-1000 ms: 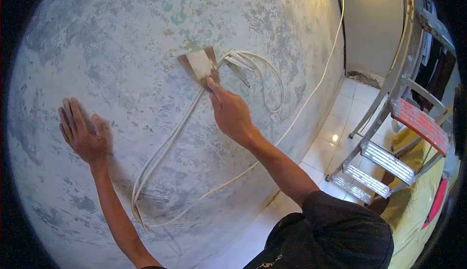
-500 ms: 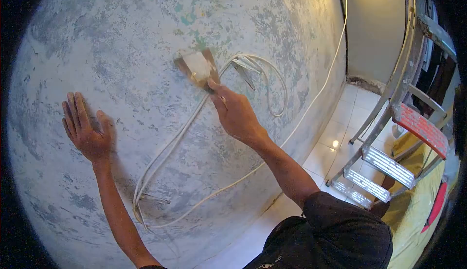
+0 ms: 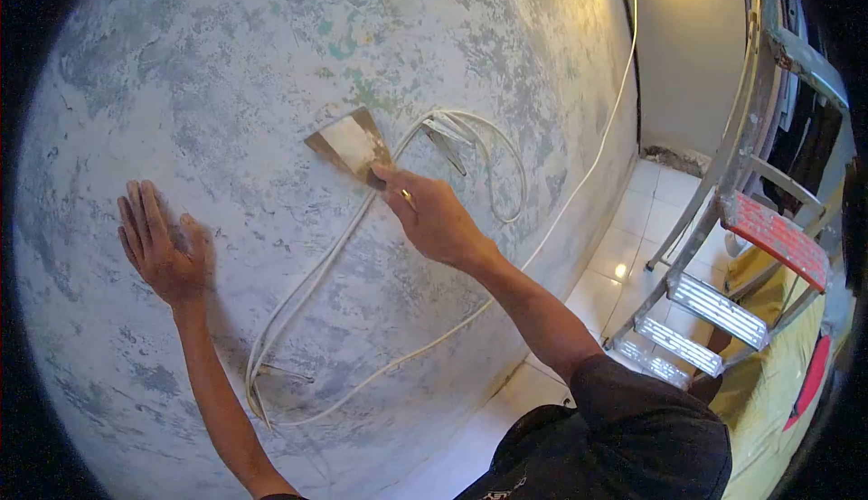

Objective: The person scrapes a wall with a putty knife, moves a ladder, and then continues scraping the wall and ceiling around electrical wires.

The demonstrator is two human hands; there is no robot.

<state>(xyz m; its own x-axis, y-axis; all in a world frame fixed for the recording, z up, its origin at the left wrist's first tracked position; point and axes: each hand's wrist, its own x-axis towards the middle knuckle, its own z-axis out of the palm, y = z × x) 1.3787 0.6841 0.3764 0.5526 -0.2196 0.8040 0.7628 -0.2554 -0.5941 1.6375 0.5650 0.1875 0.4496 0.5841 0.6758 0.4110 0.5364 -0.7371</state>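
Note:
My right hand (image 3: 438,220) grips the handle of a wide putty knife (image 3: 353,143), its blade at the wall and pointing up and left. White filler coats the middle of the blade. Flat against the patchy grey-white wall (image 3: 262,129), my left hand (image 3: 165,249) rests with fingers stretched upward and the thumb apart. A looped white cable (image 3: 316,274) hangs on the wall and passes behind the putty knife's handle. Beside the blade, the cable's upper bend runs around a small whitish fitting (image 3: 447,135).
A stepladder (image 3: 714,306) with a red top step stands at the right on white floor tiles (image 3: 597,297). Yellow cloth (image 3: 768,410) lies beyond it. Another thin cable (image 3: 579,191) crosses the wall diagonally. Near the left forearm, a thin piece (image 3: 287,373) sticks out of the wall.
The putty knife has shifted slightly left and down with my right hand, and its blade now appears sharper. My left hand stays flat on the wall.

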